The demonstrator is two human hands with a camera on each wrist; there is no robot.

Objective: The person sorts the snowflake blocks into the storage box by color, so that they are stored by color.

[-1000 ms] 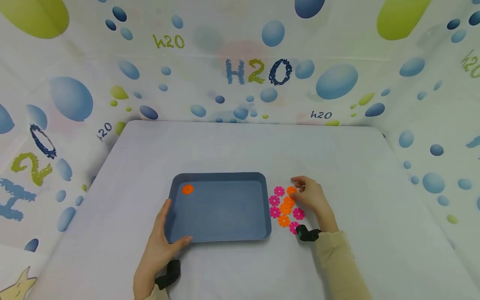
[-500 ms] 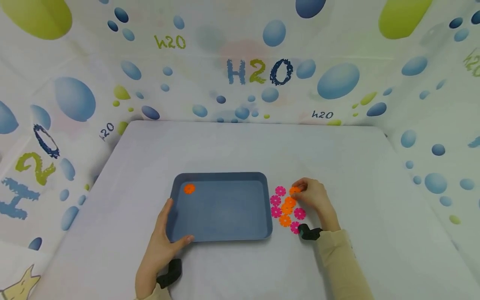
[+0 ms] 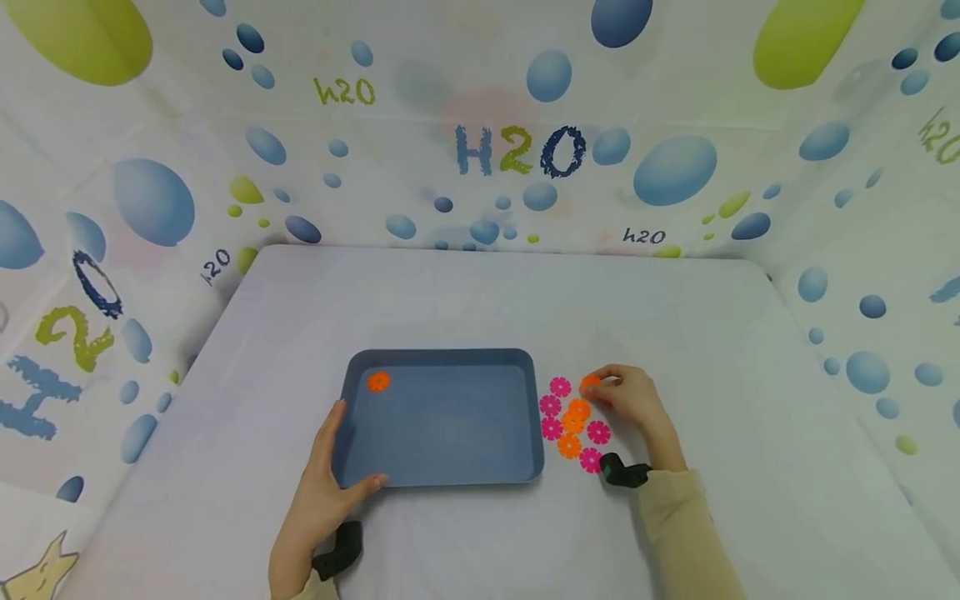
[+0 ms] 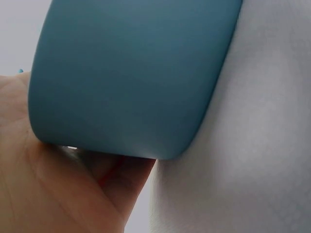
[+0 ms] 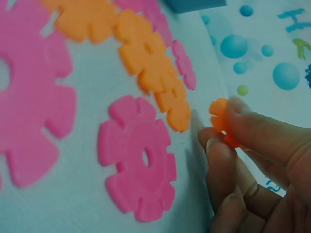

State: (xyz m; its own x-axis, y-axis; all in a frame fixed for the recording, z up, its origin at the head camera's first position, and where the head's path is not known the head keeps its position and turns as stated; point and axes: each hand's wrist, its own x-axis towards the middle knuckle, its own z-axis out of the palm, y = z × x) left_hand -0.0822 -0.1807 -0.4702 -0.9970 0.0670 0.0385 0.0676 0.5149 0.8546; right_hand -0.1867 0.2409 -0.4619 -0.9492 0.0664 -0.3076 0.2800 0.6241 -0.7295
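A blue-grey tray (image 3: 442,433) lies on the white table with one orange notched plastic disc (image 3: 378,381) in its far left part. My left hand (image 3: 318,479) holds the tray's near left corner, fingers along the left side and thumb at the front rim; the left wrist view shows the tray wall (image 4: 131,82) close against the palm. To the right of the tray my right hand (image 3: 630,400) pinches another orange notched disc (image 5: 221,114) between thumb and fingers. Several pink notched discs (image 5: 138,158) and orange ones (image 5: 150,58) lie beside it on the table.
The loose discs form a cluster close along the tray's right edge, the nearest pink one (image 3: 590,460) by the right wrist's black camera mount (image 3: 624,472). A backdrop (image 3: 420,183) printed with blue drops stands behind the table (image 3: 465,292).
The right thumb and fingers have closed on the orange disc at the far end of the cluster, and it has shifted slightly rightward. The left hand stays at the tray's corner.
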